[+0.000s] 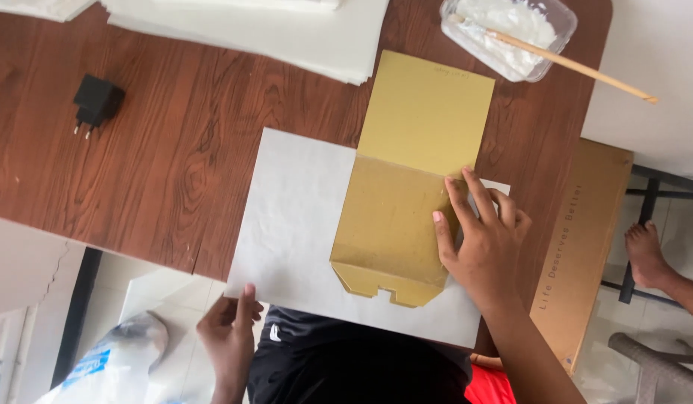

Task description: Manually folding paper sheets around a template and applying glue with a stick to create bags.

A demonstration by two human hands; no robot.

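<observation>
A gold card sheet, folded partway with notched flaps at its near end, lies on a white paper sheet on the brown wooden table. My right hand presses flat on the gold card's right edge, fingers spread. My left hand pinches the near left corner of the white sheet, thumb on top, at the table's front edge.
A clear plastic tub of white paste with a wooden stick stands at the far right. A stack of white sheets lies at the back. A black plug adapter rests at left. A cardboard box leans beside the table; another person's foot is further right.
</observation>
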